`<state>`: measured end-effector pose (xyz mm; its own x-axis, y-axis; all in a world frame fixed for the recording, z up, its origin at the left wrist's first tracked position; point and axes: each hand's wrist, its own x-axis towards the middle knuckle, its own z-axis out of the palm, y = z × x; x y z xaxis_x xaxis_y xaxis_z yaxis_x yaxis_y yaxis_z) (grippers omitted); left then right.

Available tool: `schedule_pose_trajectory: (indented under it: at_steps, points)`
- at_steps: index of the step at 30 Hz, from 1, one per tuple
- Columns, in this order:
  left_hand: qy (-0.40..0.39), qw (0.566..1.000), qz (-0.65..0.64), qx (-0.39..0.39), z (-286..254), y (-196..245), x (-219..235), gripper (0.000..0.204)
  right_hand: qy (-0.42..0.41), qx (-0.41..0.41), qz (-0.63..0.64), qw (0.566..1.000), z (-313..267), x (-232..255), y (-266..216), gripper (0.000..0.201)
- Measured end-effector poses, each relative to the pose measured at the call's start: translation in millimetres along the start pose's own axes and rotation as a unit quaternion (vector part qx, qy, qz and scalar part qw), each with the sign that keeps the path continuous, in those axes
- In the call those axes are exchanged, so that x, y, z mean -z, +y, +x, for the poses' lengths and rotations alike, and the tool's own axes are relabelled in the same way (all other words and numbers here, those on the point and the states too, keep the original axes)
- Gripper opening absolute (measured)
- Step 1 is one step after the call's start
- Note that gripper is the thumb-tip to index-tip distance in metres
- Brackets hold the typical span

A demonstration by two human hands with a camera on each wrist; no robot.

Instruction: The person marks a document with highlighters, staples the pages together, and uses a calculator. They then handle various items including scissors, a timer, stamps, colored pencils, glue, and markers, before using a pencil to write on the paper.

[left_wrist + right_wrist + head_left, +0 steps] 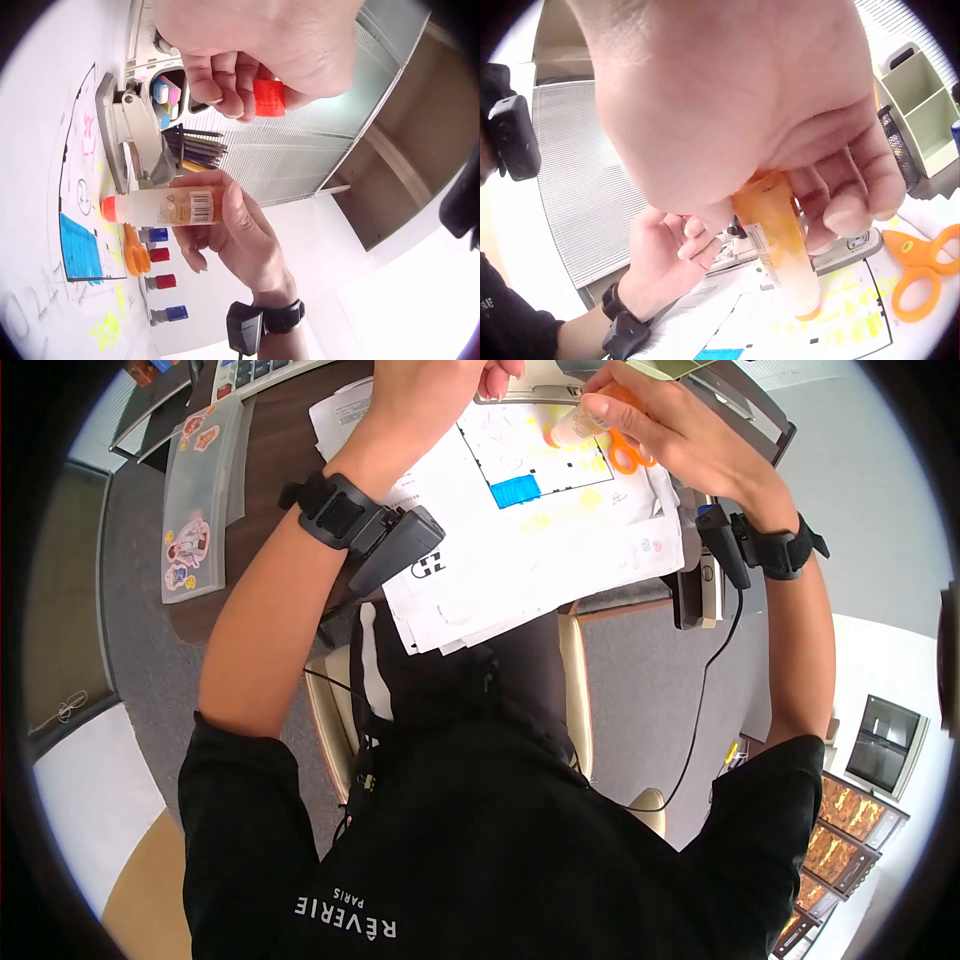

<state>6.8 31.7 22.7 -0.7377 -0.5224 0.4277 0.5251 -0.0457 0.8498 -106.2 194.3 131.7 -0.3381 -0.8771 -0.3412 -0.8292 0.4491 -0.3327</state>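
In my right hand (670, 425) I grip a clear liquid glue bottle (165, 208) with a barcode label, tilted tip-down. Its orange tip (110, 208) is right at the printed sheet (500, 460), which has a blue-coloured block (516, 491) and yellow marks. My left hand (262, 45) is raised to the left of the bottle and pinches a red-orange cap (270, 98) between curled fingers and thumb. Orange-handled scissors (916, 296) lie on the paper just beyond the bottle, partly behind my right hand in the head view.
Loose papers (500, 590) pile up under the sheet and overhang the near desk edge. A large stapler or punch (135, 135), pencils (199, 150) and several red and blue capped markers (160, 282) stand behind. A stickered clear folder (195, 510) lies left, near a calculator (250, 372).
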Motion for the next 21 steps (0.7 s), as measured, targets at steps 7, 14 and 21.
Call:
schedule_pose_trajectory:
  at_steps: [7,14,21]
  points:
    - [0.008,1.000,0.000,0.012,0,0,-1,0.031,-0.010,0.077,-0.025,0.997,2,7,13,0.025]
    - [-0.014,0.999,0.023,0.018,0,-3,-3,0.029,-0.048,0.093,-0.038,0.994,10,12,28,0.018]
    - [-0.010,1.000,0.002,0.006,-5,-2,-4,0.029,0.002,0.142,-0.156,0.978,23,6,22,0.008]
